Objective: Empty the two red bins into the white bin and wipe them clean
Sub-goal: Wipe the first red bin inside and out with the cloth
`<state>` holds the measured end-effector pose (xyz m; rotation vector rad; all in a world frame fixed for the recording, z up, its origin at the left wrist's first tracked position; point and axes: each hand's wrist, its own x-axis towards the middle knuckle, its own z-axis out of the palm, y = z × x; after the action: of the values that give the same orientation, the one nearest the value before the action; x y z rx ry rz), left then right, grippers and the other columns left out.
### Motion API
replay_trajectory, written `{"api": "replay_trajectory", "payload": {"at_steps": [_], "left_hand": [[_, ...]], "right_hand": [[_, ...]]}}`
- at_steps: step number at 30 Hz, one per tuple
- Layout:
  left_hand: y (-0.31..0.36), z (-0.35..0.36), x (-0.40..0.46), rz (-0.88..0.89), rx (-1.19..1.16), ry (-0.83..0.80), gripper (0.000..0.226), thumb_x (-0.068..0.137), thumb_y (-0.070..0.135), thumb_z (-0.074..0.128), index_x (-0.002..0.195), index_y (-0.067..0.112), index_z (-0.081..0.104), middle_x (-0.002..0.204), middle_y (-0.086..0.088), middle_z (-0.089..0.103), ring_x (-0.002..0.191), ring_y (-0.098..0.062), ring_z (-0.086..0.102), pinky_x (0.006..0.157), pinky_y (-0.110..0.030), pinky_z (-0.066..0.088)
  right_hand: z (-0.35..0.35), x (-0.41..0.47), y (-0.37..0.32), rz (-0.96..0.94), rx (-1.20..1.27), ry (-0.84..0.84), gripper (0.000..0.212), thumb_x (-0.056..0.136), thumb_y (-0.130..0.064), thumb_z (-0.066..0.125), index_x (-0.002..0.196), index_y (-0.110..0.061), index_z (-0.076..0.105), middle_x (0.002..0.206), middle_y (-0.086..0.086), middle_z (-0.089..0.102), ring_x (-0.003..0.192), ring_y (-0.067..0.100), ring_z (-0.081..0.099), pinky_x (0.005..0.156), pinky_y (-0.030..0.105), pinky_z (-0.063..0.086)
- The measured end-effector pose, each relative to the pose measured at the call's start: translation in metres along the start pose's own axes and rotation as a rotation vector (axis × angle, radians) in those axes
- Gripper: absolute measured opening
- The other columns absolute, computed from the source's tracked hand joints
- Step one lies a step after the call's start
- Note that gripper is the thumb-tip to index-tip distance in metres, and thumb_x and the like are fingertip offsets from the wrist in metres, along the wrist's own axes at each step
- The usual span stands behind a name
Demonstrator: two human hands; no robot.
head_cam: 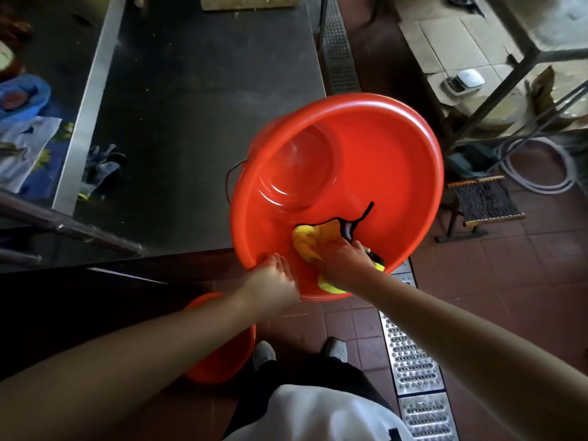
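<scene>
Red bin (375, 148) held tilted at corner of steel table (197, 106), inside already emptied, no contents seen; near rim gripped by left hand (273, 275); yellow cloth (313, 240) pressed against inner wall by right hand (345, 261), fingers curled on it. Wiping judged under way, not finished. Second red bin (222, 354) on floor below left arm, mostly hidden, state of inside not told. White bin not seen
</scene>
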<state>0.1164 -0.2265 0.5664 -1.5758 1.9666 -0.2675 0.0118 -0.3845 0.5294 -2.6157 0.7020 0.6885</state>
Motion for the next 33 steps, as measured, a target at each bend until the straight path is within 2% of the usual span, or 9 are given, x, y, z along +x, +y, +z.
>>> {"api": "replay_trajectory", "payload": {"at_steps": [8, 15, 18, 20, 22, 24, 28, 30, 33], "left_hand": [[0.003, 0.004, 0.005, -0.005, -0.041, 0.018, 0.026, 0.069, 0.023, 0.071, 0.086, 0.004, 0.077, 0.081, -0.02, 0.073, 0.074, -0.034, 0.071, 0.075, -0.044, 0.057], [0.009, 0.012, 0.004, -0.009, -0.034, -0.02, 0.025, 0.076, 0.007, 0.06, 0.094, -0.007, 0.07, 0.086, -0.028, 0.07, 0.076, -0.037, 0.069, 0.073, -0.043, 0.056], [0.006, 0.005, 0.006, -0.003, -0.049, -0.008, 0.019, 0.072, 0.007, 0.06, 0.085, 0.0, 0.072, 0.077, -0.021, 0.07, 0.07, -0.033, 0.067, 0.072, -0.041, 0.055], [0.003, -0.001, 0.008, 0.013, -0.129, -0.007, 0.009, 0.068, 0.017, 0.07, 0.072, 0.009, 0.072, 0.067, -0.015, 0.068, 0.063, -0.028, 0.065, 0.068, -0.037, 0.054], [0.001, -0.005, 0.008, 0.01, -0.185, -0.041, 0.016, 0.067, 0.028, 0.071, 0.057, 0.015, 0.068, 0.057, -0.007, 0.064, 0.056, -0.022, 0.061, 0.063, -0.031, 0.051], [-0.001, -0.007, 0.006, -0.014, -0.176, -0.045, 0.021, 0.069, 0.027, 0.059, 0.053, 0.015, 0.068, 0.057, -0.006, 0.065, 0.055, -0.021, 0.062, 0.06, -0.029, 0.051], [-0.009, -0.01, 0.002, -0.03, -0.126, -0.047, 0.016, 0.063, 0.028, 0.069, 0.06, 0.012, 0.072, 0.061, -0.006, 0.067, 0.055, -0.021, 0.063, 0.057, -0.026, 0.05], [-0.015, -0.011, -0.001, -0.016, -0.108, -0.062, 0.024, 0.067, 0.036, 0.067, 0.064, 0.013, 0.073, 0.063, -0.002, 0.069, 0.057, -0.019, 0.063, 0.059, -0.023, 0.049], [-0.029, -0.007, -0.009, 0.018, -0.081, -0.042, 0.03, 0.08, 0.032, 0.052, 0.082, 0.012, 0.074, 0.074, -0.002, 0.072, 0.066, -0.019, 0.066, 0.065, -0.025, 0.05]], "right_hand": [[0.008, 0.099, 0.003, 0.068, 0.001, 0.002, 0.057, 0.087, -0.038, 0.061, 0.14, -0.027, 0.044, 0.121, 0.005, 0.054, 0.128, 0.032, 0.049, 0.108, 0.045, 0.031], [-0.001, 0.113, -0.001, 0.087, 0.096, 0.047, 0.047, 0.074, -0.026, 0.068, 0.11, -0.03, 0.038, 0.099, 0.004, 0.048, 0.107, 0.038, 0.061, 0.091, 0.046, 0.051], [-0.007, 0.088, 0.0, 0.054, 0.15, -0.001, 0.042, 0.088, -0.033, 0.058, 0.129, -0.031, 0.049, 0.128, 0.008, 0.056, 0.127, 0.036, 0.051, 0.106, 0.052, 0.039], [-0.01, 0.06, 0.003, -0.032, 0.167, -0.056, 0.047, 0.099, -0.039, 0.044, 0.146, -0.033, 0.041, 0.15, 0.004, 0.044, 0.14, 0.035, 0.038, 0.112, 0.06, 0.024], [-0.012, 0.025, 0.005, -0.1, 0.185, -0.029, 0.045, 0.1, -0.041, 0.042, 0.145, -0.038, 0.04, 0.148, -0.001, 0.045, 0.138, 0.035, 0.04, 0.112, 0.061, 0.028], [-0.013, -0.008, 0.007, -0.136, 0.173, 0.075, 0.04, 0.095, -0.051, 0.045, 0.134, -0.04, 0.043, 0.129, -0.005, 0.051, 0.123, 0.037, 0.052, 0.101, 0.057, 0.042], [-0.008, -0.043, 0.012, -0.237, -0.2, 0.01, 0.102, 0.072, -0.087, 0.044, 0.156, -0.042, 0.009, 0.156, -0.006, 0.034, 0.145, 0.026, 0.028, 0.109, 0.053, 0.032], [-0.004, -0.046, 0.016, -0.24, -0.317, 0.029, 0.11, 0.072, -0.081, 0.058, 0.159, -0.035, 0.01, 0.157, -0.007, 0.035, 0.145, 0.02, 0.029, 0.11, 0.046, 0.031], [-0.008, -0.049, 0.019, -0.261, -0.402, 0.087, 0.098, 0.074, -0.07, 0.064, 0.156, -0.031, 0.028, 0.151, -0.006, 0.045, 0.14, 0.021, 0.037, 0.102, 0.042, 0.037]]}}
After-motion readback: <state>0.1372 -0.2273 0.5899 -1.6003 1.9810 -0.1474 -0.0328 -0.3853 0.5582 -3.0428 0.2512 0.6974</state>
